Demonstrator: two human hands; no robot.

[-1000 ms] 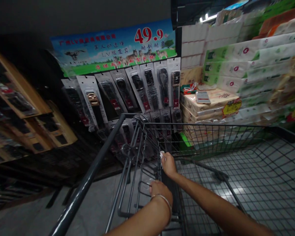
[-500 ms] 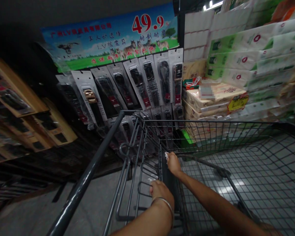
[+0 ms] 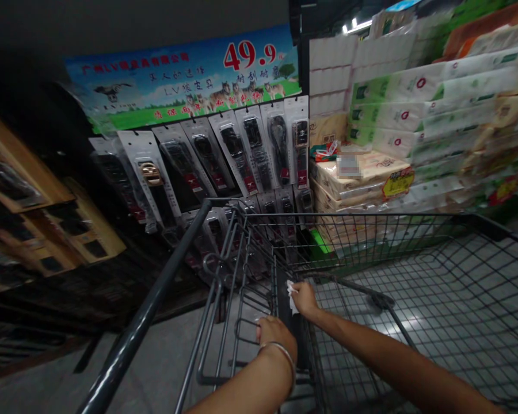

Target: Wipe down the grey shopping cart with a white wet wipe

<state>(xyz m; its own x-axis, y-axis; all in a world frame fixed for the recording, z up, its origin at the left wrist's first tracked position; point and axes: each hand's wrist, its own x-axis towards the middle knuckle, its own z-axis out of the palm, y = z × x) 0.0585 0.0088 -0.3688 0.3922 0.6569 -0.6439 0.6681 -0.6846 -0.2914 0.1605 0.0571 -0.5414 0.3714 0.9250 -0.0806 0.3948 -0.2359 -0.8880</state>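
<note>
I look down into a grey wire shopping cart (image 3: 435, 276). My right hand (image 3: 304, 297) reaches inside it and pinches a small white wipe or tissue (image 3: 290, 290) against the dark flap of the child seat (image 3: 282, 299). My left hand (image 3: 276, 333), with a metal bangle on the wrist, is closed over the wire frame of the seat just below. Both forearms come in from the bottom of the view. What lies under the fingers of the left hand is hidden.
The cart's dark handle bar (image 3: 155, 310) runs diagonally at left. Behind the cart hangs a rack of packaged belts (image 3: 224, 155) under a 49.9 price banner (image 3: 185, 75). Stacked tissue packs (image 3: 414, 121) fill the right. Wooden shelves (image 3: 30, 201) stand at left.
My right hand has shifted a little along the seat flap with the white wipe. The view has swayed slightly; my left hand stays on the frame.
</note>
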